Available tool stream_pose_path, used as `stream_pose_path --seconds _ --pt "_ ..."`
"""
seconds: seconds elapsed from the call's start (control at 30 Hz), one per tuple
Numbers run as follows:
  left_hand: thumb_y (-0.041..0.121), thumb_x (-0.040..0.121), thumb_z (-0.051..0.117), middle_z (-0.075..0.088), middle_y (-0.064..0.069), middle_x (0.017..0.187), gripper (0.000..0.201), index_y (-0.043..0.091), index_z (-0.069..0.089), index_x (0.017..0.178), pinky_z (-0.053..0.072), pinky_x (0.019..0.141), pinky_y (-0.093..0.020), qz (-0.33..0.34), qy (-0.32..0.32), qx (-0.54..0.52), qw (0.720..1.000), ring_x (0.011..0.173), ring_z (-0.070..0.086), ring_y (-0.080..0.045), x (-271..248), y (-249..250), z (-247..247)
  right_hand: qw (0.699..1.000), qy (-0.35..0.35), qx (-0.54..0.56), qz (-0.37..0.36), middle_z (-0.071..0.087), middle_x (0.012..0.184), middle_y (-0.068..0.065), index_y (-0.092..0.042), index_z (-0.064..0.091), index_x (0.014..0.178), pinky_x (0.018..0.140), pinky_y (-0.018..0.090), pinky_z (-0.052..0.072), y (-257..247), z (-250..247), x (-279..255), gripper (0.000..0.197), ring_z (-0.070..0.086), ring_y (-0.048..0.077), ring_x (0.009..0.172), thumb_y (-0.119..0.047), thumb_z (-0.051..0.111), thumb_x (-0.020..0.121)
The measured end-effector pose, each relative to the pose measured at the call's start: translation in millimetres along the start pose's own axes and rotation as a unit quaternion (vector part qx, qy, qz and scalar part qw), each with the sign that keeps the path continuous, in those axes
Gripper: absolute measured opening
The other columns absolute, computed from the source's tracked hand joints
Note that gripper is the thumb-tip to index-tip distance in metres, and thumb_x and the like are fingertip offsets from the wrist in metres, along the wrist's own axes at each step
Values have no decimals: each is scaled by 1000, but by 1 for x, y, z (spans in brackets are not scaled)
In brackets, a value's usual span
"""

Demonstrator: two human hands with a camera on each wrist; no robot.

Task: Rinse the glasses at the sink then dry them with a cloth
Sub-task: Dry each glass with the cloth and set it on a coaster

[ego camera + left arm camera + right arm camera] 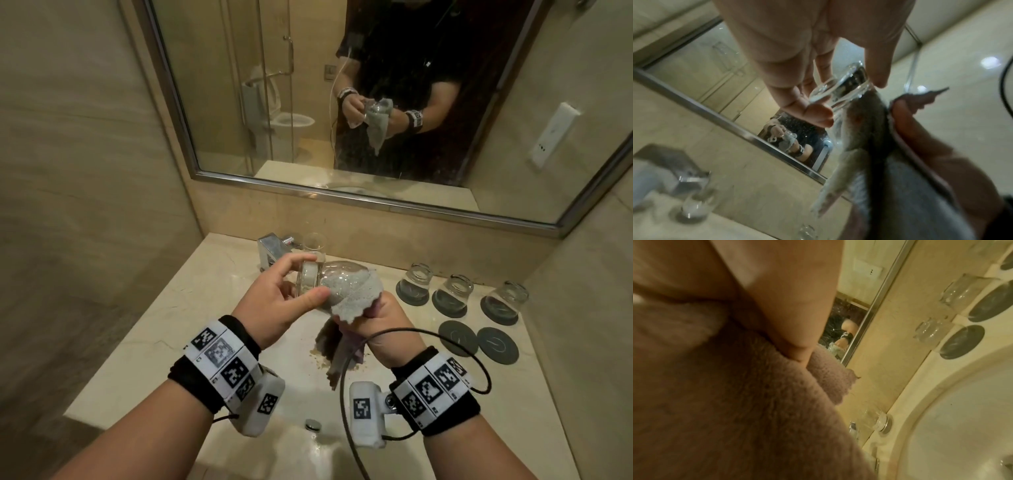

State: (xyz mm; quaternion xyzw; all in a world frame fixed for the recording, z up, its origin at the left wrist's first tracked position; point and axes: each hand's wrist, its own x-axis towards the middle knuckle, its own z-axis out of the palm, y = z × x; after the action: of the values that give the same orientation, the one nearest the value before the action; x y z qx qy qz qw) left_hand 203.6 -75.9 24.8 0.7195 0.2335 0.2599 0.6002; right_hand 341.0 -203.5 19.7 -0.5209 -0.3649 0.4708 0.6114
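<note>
My left hand (310, 275) holds a clear glass (337, 272) by its thick base, lying on its side above the counter. A grey cloth (352, 303) is stuffed into the glass's mouth and wraps over its rim. My right hand (375, 317) grips the bunched cloth right at the mouth; the rest of the cloth hangs below. In the left wrist view the fingers (813, 113) pinch the glass base (838, 87) and the cloth (865, 126) fills the glass. The right wrist view is mostly cloth (735, 402), with one digit (797, 344) pressed into it.
Three glasses stand upside down on dark coasters at the right: (416, 277), (455, 287), (507, 294). Two bare coasters (457, 337) lie in front. One upright glass (313, 241) stands beside the faucet (274, 250). The sink basin (301, 455) is below my wrists. A mirror (342, 102) covers the wall.
</note>
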Motion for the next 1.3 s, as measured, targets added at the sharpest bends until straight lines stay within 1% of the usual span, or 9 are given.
stream_pose_path --seconds 0.1,0.23,0.43,0.6,0.77,0.87,1.0,1.17,1.3 --pt "54 77 71 60 -13 117 57 26 54 123 55 60 -30 -93 -4 -60 994 74 67 -27 2 -1 0 1000 5 -12 -6 61 78 42 18 56 98 38 21 45 5 0 1 13 64 30 50 8 55 89" --pt "52 77 68 62 -5 84 45 16 62 103 48 53 -26 -106 -5 -74 992 61 59 -18 3 0 2 998 33 -50 -21 68 76 30 9 64 91 41 29 48 10 -4 4 10 64 37 51 0 64 86" --pt "48 65 75 59 -3 114 60 41 54 120 54 69 -27 -7 -51 15 999 79 63 -17 0 -6 -10 998 9 53 -40 65 76 32 -12 71 98 59 78 37 6 2 3 29 53 67 67 -24 80 74" --pt "50 81 62 64 -11 88 45 16 58 110 48 47 -25 -126 -16 -114 985 57 62 -22 2 4 -4 997 32 -60 -41 67 73 31 10 66 87 41 35 50 9 -3 3 6 62 39 49 11 62 83" --pt "24 85 71 63 2 103 42 35 54 121 55 68 -27 45 -7 92 995 74 62 -20 -7 0 -1 997 30 64 -33 61 48 10 -4 61 81 32 20 43 -3 3 -1 5 57 18 35 -3 64 79" --pt "29 81 74 58 7 111 50 38 51 125 55 66 -28 22 -10 66 998 73 63 -18 -7 -1 -1 997 27 68 -39 63 51 8 -4 61 86 36 23 48 -1 -1 0 9 60 16 40 -5 63 77" --pt "46 77 57 62 -8 102 47 20 57 116 52 52 -30 -106 -6 -72 992 61 67 -21 -1 3 4 999 28 -9 -43 69 65 18 -16 74 80 42 38 52 8 -10 2 22 62 41 54 3 63 84" --pt "31 85 68 61 1 90 44 33 53 126 49 59 -25 35 -12 88 995 62 58 -17 -3 -2 3 997 3 69 -36 63 76 35 -14 70 102 57 71 45 10 -9 3 33 60 51 70 -26 80 72" --pt "47 82 65 60 4 113 48 33 52 126 58 64 -30 -48 -1 2 999 75 68 -19 2 -2 5 998 8 37 -48 71 70 15 -24 75 91 56 45 54 9 -13 2 18 63 39 60 -12 73 78"
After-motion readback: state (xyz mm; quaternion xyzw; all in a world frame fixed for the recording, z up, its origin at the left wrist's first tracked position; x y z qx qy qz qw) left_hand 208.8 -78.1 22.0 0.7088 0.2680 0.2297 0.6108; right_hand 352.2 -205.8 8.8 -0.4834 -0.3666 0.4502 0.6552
